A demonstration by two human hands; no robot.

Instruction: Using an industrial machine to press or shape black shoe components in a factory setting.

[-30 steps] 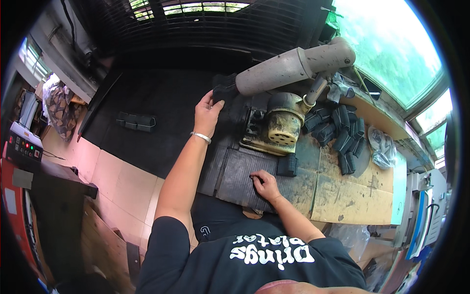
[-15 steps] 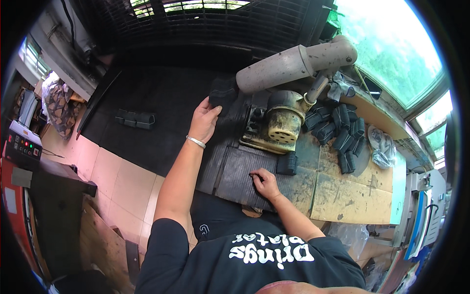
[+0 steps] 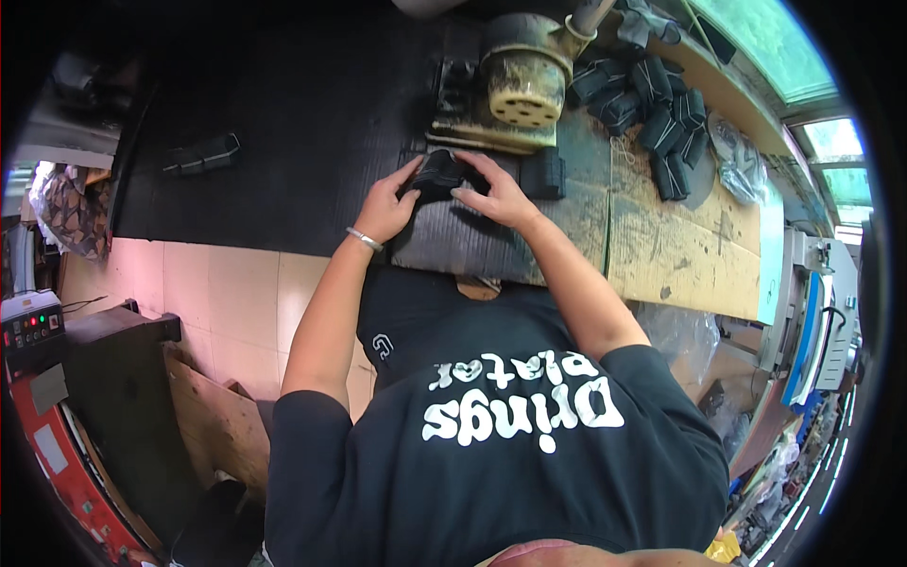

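**Both hands closed on a small black rubber part at the front of the work surface**

The wide black ribbed rubber mat (image 3: 283, 123) covered the left and middle of the surface (image 3: 680, 255), whose right portion was bare, worn, yellowish board. A grey ribbed rubber sheet (image 3: 463, 241) lay at the front edge of the surface, directly ahead of the person's chest, partly over the mat.

Behind that sheet stood a dirty yellowish round metal machine housing (image 3: 524, 80) on a flat base plate, its top face pierced with small holes. To its right, a loose heap of black moulded rubber pieces (image 3: 652, 109) lay spread across the board, reaching toward the far right edge. A crumpled clear plastic bag (image 3: 737, 156) lay just beyond the heap.

One black block-shaped rubber piece (image 3: 545, 173) sat just right of the hands, touching the grey sheet's far edge. A pair of dark oblong parts (image 3: 201, 154) lay well apart on the mat to the left.

The left hand (image 3: 387, 203), with a thin metal bangle at the wrist, and the right hand (image 3: 496, 194) met over the grey sheet. Both had fingers curled around a small black rubber part (image 3: 437, 177), gripping it from opposite sides; the part was held just above the sheet's far edge, in front of the housing's base plate.
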